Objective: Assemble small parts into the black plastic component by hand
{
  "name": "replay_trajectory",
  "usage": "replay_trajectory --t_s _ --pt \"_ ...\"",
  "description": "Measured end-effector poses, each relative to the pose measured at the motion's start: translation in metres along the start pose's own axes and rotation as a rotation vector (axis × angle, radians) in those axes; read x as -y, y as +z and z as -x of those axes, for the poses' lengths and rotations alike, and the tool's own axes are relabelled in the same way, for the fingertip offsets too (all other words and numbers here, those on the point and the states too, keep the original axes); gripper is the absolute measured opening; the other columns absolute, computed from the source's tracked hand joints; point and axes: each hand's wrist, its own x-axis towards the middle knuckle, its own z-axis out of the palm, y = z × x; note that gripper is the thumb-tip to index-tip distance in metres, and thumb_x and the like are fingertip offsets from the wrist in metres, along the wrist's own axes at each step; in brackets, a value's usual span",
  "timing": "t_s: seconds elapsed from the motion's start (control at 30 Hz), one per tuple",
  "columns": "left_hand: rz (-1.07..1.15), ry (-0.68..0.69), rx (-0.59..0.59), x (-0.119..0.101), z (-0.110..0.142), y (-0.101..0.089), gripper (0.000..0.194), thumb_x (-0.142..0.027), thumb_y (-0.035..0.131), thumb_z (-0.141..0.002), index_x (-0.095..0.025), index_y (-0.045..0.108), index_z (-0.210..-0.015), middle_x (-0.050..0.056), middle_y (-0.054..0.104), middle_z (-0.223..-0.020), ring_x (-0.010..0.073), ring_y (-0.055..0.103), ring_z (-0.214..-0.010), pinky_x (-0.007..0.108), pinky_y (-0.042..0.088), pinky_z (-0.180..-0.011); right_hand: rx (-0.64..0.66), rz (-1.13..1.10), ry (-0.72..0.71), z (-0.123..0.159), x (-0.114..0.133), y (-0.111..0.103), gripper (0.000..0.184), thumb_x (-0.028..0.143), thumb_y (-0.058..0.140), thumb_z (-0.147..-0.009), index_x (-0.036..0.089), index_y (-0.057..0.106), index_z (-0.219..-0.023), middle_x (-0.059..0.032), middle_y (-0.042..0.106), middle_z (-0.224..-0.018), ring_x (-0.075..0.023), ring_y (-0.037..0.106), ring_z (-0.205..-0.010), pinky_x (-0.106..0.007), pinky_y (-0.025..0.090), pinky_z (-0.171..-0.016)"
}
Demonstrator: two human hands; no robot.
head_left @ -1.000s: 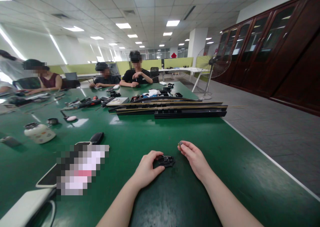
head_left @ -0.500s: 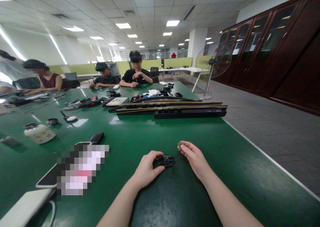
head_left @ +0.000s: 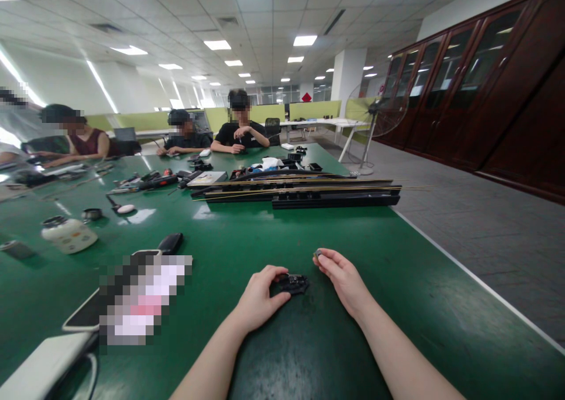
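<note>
On the green table, my left hand grips the left end of a small black mechanical part, thumb in front and fingers behind. Metallic bits show on its upper face; its left end is hidden by my fingers. To the right, and apart from that part, my right hand is closed in a pinch. Between its thumb and fingertips is a small grey piece, too small to make out its kind.
Long black rails with thin brass-coloured rods lie across the table ahead. A blurred-out phone-like screen, a black-and-white device and a pale jar are at left. Several people sit farther back; a standing fan is beyond the table.
Both hands and the parts in them stay practically where they were. Only slight movement shows among the people at the far left.
</note>
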Motion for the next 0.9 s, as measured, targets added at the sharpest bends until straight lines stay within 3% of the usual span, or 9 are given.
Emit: replay_trajectory --t_s 0.9 --pt "-0.009 0.007 -0.014 0.002 0.0005 0.0007 0.041 -0.021 0.063 -0.066 -0.024 0.054 -0.106 0.003 0.059 -0.1 0.0177 0.055 -0.09 0.031 0.041 -0.083 -0.001 0.001 0.006 0.0004 0.0005 0.0001 0.026 0.034 0.071 -0.064 0.021 0.065 -0.087 -0.0027 0.068 -0.086 -0.0173 0.06 -0.087 -0.032 0.04 -0.086"
